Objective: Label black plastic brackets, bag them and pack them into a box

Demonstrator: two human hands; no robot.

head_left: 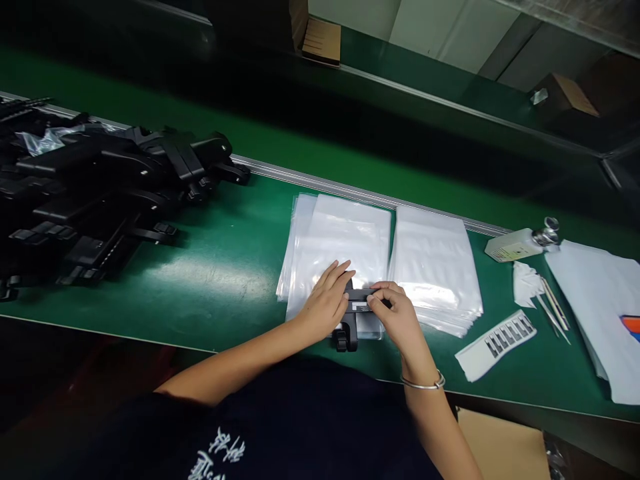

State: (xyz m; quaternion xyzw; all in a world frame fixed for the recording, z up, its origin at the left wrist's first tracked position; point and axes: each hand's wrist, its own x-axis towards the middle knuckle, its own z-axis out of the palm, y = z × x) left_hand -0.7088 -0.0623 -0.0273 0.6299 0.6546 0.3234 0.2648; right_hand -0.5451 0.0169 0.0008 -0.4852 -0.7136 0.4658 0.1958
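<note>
A small black plastic part [351, 319] lies on the near end of a stack of clear plastic bags [336, 247]. My left hand [327, 298] rests on its left side with the fingers stretched out flat over the part and the bag. My right hand [394, 312] pinches the part's right end, where a small white label shows, with thumb and fingers curled. A silver bangle circles my right wrist. A second stack of clear bags [434, 267] lies just to the right.
A heap of black plastic parts [95, 193] fills the left of the green table [215, 267]. At right lie a strip of labels [500, 341], a white bottle [520, 244], wooden sticks [553, 305], a crumpled tissue and white sheets [600, 300]. A cardboard box stands at the back.
</note>
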